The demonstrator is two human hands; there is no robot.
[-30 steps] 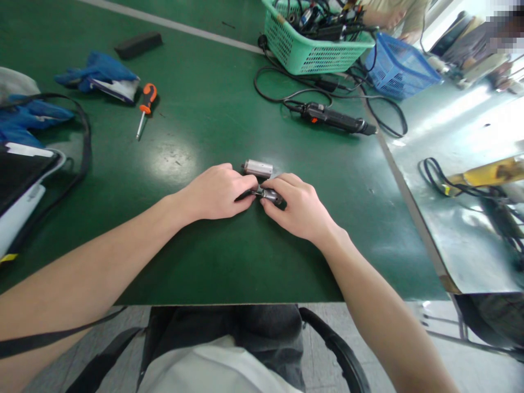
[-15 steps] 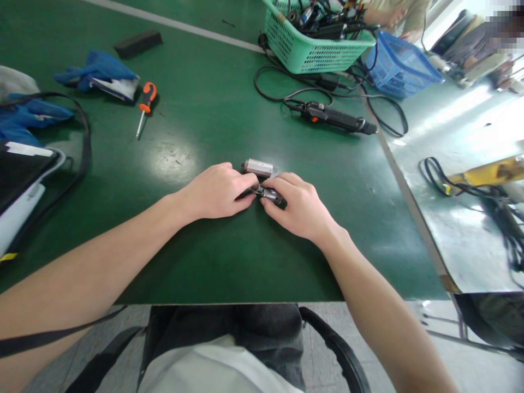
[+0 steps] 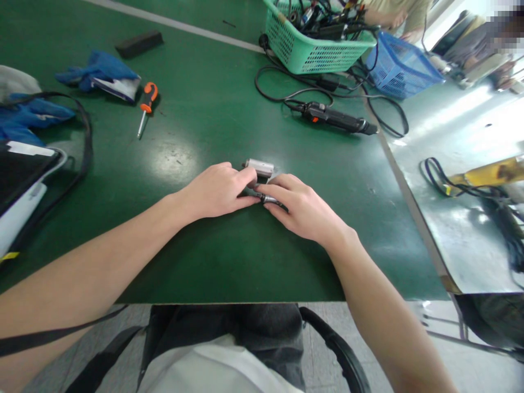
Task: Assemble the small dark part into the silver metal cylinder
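Note:
My left hand and my right hand meet over the green table. Between them is a small metal cylindrical part with a dark left end. My right thumb and fingers close around its body and hide much of it. At its left end my left thumb touches it, with the index finger raised a little above; what the other left fingers do is hidden. A silver metal cylinder with a dark tip lies just beyond my fingertips, beside a small clear plastic piece.
A black electric screwdriver with its cable lies at the right. Behind it stand a green basket of tools and a blue basket. An orange-handled screwdriver, blue gloves and a black block lie left. Another person is beyond the baskets.
My left index finger has lifted away from the thumb. My right fingers have shifted slightly left and flattened over the metal part, which now shows less.

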